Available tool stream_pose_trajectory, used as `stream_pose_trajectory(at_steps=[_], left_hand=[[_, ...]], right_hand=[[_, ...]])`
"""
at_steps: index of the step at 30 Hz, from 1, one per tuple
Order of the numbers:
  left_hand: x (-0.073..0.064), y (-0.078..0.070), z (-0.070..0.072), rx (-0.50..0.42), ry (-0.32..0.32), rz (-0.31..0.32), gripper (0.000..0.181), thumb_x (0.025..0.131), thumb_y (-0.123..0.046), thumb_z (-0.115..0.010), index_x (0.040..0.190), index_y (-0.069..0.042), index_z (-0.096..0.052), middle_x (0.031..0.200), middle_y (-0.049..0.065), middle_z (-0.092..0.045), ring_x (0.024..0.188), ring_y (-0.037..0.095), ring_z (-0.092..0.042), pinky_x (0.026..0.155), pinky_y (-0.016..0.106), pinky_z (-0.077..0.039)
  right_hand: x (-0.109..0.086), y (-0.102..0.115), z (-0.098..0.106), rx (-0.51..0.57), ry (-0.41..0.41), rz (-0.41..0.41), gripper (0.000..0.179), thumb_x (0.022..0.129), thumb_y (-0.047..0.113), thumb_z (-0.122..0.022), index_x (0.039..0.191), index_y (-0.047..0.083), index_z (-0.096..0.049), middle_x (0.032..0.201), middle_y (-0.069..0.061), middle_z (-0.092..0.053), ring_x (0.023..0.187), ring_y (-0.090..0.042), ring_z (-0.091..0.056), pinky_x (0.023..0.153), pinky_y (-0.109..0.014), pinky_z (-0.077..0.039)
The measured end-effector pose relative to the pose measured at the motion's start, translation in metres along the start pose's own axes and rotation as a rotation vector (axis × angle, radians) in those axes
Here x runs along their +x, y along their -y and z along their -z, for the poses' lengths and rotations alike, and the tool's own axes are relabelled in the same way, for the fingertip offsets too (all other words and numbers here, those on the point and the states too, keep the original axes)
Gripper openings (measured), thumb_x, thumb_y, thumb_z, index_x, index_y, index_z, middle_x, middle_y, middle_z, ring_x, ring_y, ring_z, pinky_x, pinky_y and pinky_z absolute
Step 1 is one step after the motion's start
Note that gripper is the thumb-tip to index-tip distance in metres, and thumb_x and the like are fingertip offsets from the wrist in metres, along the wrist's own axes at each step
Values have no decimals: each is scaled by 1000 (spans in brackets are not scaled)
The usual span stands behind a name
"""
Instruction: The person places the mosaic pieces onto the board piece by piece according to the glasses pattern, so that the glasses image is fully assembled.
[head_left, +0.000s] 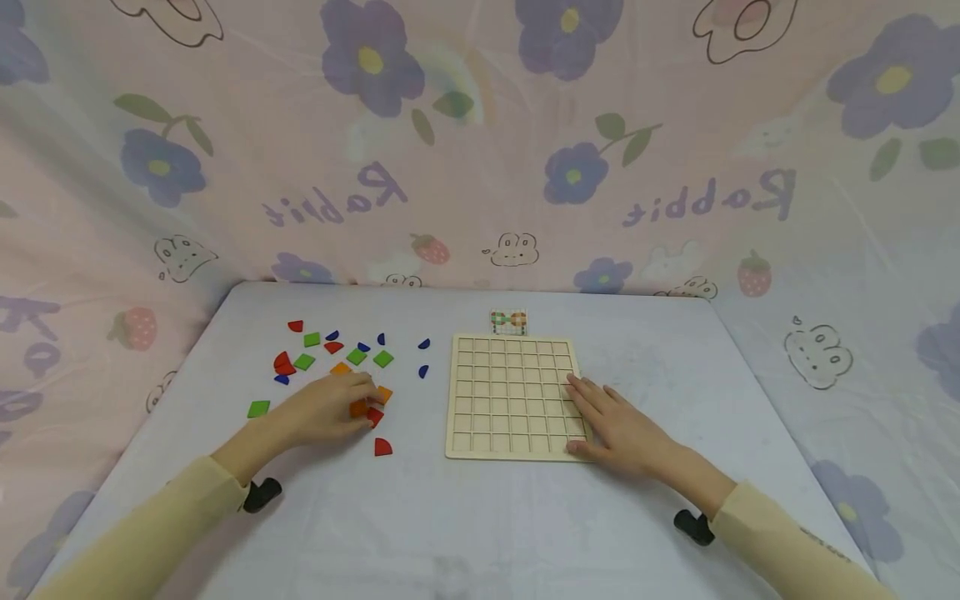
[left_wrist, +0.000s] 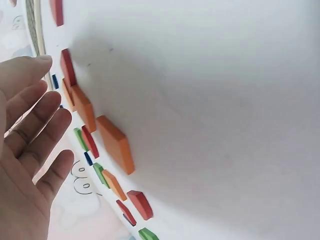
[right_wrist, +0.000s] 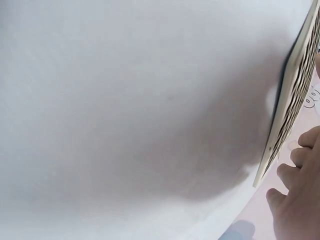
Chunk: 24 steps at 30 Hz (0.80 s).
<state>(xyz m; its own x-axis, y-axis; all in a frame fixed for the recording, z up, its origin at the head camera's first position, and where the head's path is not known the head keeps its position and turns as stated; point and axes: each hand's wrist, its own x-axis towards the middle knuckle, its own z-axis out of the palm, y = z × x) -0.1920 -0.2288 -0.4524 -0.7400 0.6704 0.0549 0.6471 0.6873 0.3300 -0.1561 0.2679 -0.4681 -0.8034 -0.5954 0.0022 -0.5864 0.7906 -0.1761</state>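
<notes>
My left hand (head_left: 326,410) is over the loose coloured pieces on the left half of the table. Its fingers are loosely bent, and in the left wrist view no piece shows in its grasp. Closest to its fingertips are an orange piece (head_left: 359,408), another orange piece (head_left: 385,395) and a red piece (head_left: 375,418). A red quarter-circle piece (head_left: 383,447) lies nearer the front. My right hand (head_left: 626,429) lies with straight fingers on the right edge of a square wooden grid board (head_left: 510,398). No piece shows on the board.
Green squares (head_left: 311,339), blue half-circle pieces (head_left: 423,372) and more red pieces (head_left: 284,364) are scattered at the left. A small pattern card (head_left: 509,322) lies just behind the board. A patterned cloth (head_left: 465,167) hangs beyond the table's back edge.
</notes>
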Motion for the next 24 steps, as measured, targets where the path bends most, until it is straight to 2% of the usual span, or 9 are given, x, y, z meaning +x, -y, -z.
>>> stream_pose_trajectory(at_steps=[8, 18, 24], left_hand=[[-3, -1, -3, 74, 16, -42, 24, 88, -14, -84, 111, -17, -78, 109, -4, -65, 98, 18, -63, 86, 37, -59], [1, -1, -1, 76, 29, -59, 22, 87, -12, -86, 107, -17, -78, 107, -4, -65, 99, 19, -63, 86, 37, -58], [3, -5, -1, 70, 39, -46, 23, 86, -10, -86, 106, -17, -76, 105, -4, -67, 99, 19, -66, 87, 37, -59]], right_hand=[[-8, 5, -6, -12, 30, 6, 91, 101, 59, -58, 163, 1, -26, 172, -15, -17, 157, -36, -21, 124, -58, -21], [-15, 6, -11, 6, 48, 5, 89, 103, 59, -55, 163, 1, -27, 172, -13, -17, 158, -35, -18, 124, -57, -22], [-16, 6, -11, 9, 41, 8, 87, 103, 58, -54, 163, 1, -27, 172, -13, -18, 158, -35, -18, 124, -57, -22]])
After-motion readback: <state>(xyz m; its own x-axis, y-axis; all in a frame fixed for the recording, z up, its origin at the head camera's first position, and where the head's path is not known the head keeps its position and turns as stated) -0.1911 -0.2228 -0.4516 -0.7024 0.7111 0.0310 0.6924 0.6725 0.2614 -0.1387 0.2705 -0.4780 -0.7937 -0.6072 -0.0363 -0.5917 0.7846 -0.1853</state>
